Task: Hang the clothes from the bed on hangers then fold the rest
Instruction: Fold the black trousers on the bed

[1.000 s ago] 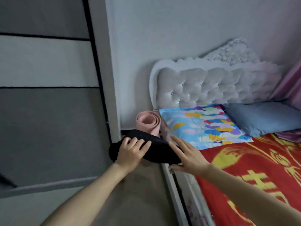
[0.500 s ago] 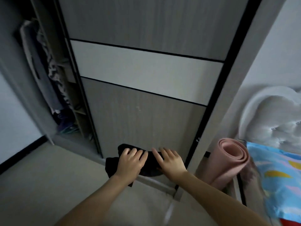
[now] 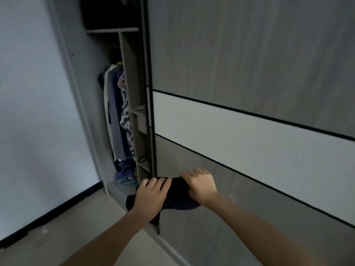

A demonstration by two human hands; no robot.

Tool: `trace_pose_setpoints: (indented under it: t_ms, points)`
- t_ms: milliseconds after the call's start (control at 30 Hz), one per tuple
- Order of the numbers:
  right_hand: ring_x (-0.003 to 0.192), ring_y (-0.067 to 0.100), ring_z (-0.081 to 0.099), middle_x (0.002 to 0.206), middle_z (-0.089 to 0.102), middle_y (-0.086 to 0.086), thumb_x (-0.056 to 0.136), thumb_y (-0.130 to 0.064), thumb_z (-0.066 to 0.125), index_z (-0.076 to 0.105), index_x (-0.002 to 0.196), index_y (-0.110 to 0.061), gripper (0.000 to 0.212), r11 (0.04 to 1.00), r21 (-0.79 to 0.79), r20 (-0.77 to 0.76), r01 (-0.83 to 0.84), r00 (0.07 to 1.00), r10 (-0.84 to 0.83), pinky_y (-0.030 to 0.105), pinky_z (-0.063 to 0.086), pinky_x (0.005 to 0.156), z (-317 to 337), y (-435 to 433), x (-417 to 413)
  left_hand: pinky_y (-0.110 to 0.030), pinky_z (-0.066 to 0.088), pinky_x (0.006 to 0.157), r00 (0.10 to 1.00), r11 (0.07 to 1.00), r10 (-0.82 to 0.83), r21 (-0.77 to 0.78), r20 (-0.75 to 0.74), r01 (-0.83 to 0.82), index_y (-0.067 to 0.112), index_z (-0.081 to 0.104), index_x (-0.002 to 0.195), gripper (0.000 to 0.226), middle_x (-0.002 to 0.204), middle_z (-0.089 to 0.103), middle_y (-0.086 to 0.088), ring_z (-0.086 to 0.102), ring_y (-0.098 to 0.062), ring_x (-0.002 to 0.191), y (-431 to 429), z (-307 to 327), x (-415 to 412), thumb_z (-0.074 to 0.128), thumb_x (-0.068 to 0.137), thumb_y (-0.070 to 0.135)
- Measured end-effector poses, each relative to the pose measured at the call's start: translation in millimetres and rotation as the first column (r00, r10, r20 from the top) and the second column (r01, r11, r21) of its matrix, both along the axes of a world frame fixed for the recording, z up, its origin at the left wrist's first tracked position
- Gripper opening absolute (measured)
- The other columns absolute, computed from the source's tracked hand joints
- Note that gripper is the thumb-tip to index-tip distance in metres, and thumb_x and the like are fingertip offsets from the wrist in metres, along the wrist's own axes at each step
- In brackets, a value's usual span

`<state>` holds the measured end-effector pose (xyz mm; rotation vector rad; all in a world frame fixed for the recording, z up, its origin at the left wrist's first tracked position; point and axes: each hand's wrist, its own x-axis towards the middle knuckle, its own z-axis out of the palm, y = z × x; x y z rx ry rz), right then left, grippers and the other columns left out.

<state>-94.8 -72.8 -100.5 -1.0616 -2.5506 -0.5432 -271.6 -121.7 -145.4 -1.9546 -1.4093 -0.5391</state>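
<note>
Hands: left hand (image 3: 149, 196) and right hand (image 3: 201, 187) both clasp folded black garment (image 3: 177, 194), held mid-air close before sliding door (image 3: 249, 121) | step: likely stowing a folded piece | next: reach open wardrobe bay (image 3: 132, 83) leftward, beside hanging clothes (image 3: 114, 116), and find a free shelf | writing: none readable

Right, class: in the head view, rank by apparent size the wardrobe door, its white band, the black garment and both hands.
1. wardrobe door
2. white band
3. black garment, partly covered by the hands
4. left hand and right hand: alike, not ranked
</note>
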Motion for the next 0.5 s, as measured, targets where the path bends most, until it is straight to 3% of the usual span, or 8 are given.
trace_pose_setpoints:
  t_ms: [100,167,233,300,433,500]
  points:
    - [0.044,0.018,0.054,0.049,0.055,-0.005,0.017,-0.015,0.077,0.062,0.052,-0.021,0.039,0.997,0.045,0.048,-0.060,0.997,0.058,0.014,0.032,0.040,34,47,-53,-0.039,0.051,0.066,0.975,0.968,0.221,-0.129,0.036,-0.215,0.014,0.055,0.125,0.097,0.100,0.069,-0.011,0.066,-0.028,0.076,29,6,-38,0.087,0.042,0.053]
    - [0.046,0.017,0.055,0.050,0.055,-0.006,0.018,-0.016,0.078,0.062,0.054,-0.022,0.040,0.991,0.078,0.072,-0.104,0.992,0.099,0.014,0.032,0.041,45,75,-88,-0.047,0.052,0.071,0.947,0.932,0.316,-0.205,0.051,-0.300,0.017,0.042,0.131,0.118,0.111,0.066,-0.018,0.066,-0.035,0.086,44,6,-61,0.087,0.031,0.060]
    - [0.048,0.015,0.055,0.053,0.057,-0.007,0.021,-0.018,0.079,0.064,0.057,-0.024,0.040,0.985,0.103,0.116,-0.137,0.985,0.125,0.015,0.033,0.042,52,102,-125,-0.049,0.052,0.068,0.927,0.909,0.369,-0.230,0.062,-0.347,0.019,0.039,0.131,0.121,0.113,0.064,-0.023,0.066,-0.038,0.086,63,7,-93,0.090,0.027,0.053]
    - [0.050,0.015,0.055,0.055,0.058,-0.008,0.024,-0.018,0.080,0.066,0.060,-0.025,0.039,0.985,0.084,0.152,-0.150,0.979,0.136,0.016,0.033,0.042,57,118,-155,-0.042,0.052,0.060,0.924,0.918,0.378,-0.156,0.057,-0.365,0.019,0.039,0.130,0.118,0.105,0.067,-0.022,0.066,-0.036,0.077,79,10,-127,0.093,0.028,0.041]
    - [0.053,0.015,0.058,0.059,0.060,-0.009,0.031,-0.018,0.080,0.068,0.064,-0.025,0.036,0.987,0.020,0.179,-0.157,0.972,0.151,0.016,0.032,0.042,49,165,-239,-0.031,0.046,0.050,0.959,0.959,0.282,0.017,0.024,-0.282,0.013,0.046,0.130,0.102,0.083,0.068,-0.012,0.062,-0.027,0.061,131,17,-236,0.089,0.039,0.030]
    - [0.066,0.022,0.062,0.073,0.066,-0.003,0.047,-0.015,0.075,0.069,0.079,-0.019,0.033,0.993,0.003,0.183,-0.120,0.976,0.118,0.021,0.037,0.049,51,190,-284,-0.029,0.044,0.048,0.976,0.974,0.217,0.056,0.016,-0.217,0.008,0.055,0.127,0.092,0.077,0.066,-0.009,0.061,-0.026,0.059,162,27,-292,0.087,0.043,0.029]
